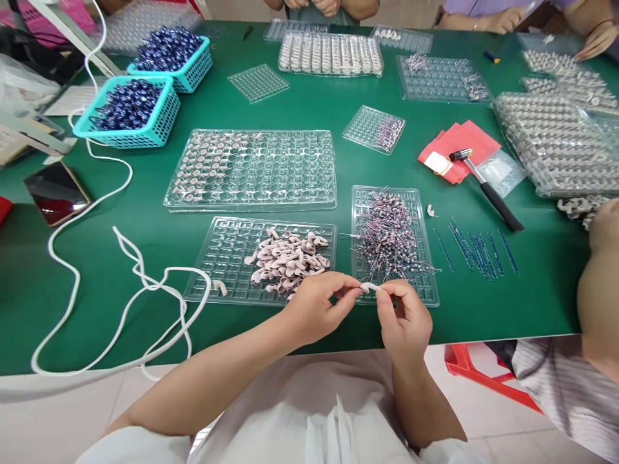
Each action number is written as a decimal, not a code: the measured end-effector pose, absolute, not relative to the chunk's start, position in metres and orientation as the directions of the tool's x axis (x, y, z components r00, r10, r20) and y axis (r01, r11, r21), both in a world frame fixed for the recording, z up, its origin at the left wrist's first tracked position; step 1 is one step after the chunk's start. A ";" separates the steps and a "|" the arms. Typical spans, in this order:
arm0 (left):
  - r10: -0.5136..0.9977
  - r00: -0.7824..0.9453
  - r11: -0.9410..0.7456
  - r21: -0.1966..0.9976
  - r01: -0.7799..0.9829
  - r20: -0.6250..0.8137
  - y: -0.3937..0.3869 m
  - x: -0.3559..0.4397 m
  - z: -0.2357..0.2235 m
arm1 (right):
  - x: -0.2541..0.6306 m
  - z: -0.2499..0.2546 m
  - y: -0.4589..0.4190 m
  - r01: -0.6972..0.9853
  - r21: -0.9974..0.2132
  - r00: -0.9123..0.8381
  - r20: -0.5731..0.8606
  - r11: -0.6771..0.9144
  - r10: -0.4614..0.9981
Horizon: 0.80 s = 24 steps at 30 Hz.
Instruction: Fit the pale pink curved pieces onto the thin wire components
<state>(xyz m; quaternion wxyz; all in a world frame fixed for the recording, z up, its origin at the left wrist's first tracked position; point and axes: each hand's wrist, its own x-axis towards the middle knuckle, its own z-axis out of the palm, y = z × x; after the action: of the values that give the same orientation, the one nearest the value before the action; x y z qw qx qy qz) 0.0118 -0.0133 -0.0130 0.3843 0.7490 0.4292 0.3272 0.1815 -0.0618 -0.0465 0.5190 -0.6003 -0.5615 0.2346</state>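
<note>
My left hand (314,308) and my right hand (406,317) meet at the front of the table, both closed in a pinch. Between their fingertips they hold a small curved beige plastic piece (371,287), one end each. Just beyond the left hand, a heap of similar curved pieces (290,258) lies on a clear tray (217,248). Behind the right hand, a tangle of small parts with thin wires (389,225) rests on another clear tray (428,283). One loose piece (219,287) lies at the left tray's edge.
A larger clear tray (285,171) is partly filled with beige pieces. Thin blue strips (476,254), a hammer (493,196) and red packets (476,145) lie right. Blue baskets (167,119), a phone (57,192) and a looping white cable (72,258) are left. Co-workers' hands (599,42) show across the table.
</note>
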 end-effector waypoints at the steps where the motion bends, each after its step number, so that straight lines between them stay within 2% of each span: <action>1: 0.888 0.433 -0.336 0.861 0.383 0.154 -0.013 0.011 -0.012 | 0.182 -0.047 -0.062 0.434 -0.887 0.266 0.293 0.158 0.918; 8: 0.855 0.518 -0.200 0.941 0.274 0.031 -0.012 0.006 -0.007 | 0.187 -0.044 -0.061 0.408 -0.909 0.269 0.212 0.089 0.940; 13: 0.848 0.509 0.062 0.981 0.185 -0.149 -0.010 -0.001 -0.001 | 0.187 -0.037 -0.062 0.418 -0.903 0.235 0.211 0.097 0.949; 17: 0.838 0.479 0.227 0.965 0.131 -0.262 -0.015 -0.006 0.001 | 0.179 -0.031 -0.062 0.448 -0.876 0.156 0.276 0.181 0.948; 21: 0.850 0.438 0.270 0.956 0.111 -0.291 -0.021 -0.013 -0.002 | 0.170 -0.030 -0.061 0.477 -0.832 0.048 0.347 0.284 0.937; 24: 0.900 0.350 0.205 0.961 0.188 -0.260 -0.019 -0.029 0.000 | 0.167 -0.034 -0.059 0.489 -0.794 -0.061 0.382 0.361 0.922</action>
<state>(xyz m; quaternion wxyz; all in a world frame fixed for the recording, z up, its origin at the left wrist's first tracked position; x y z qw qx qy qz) -0.0292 -0.0189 0.0003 0.6035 0.5574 0.4880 0.2950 0.1665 -0.0588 -0.0337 0.4545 -0.5125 -0.6884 0.2383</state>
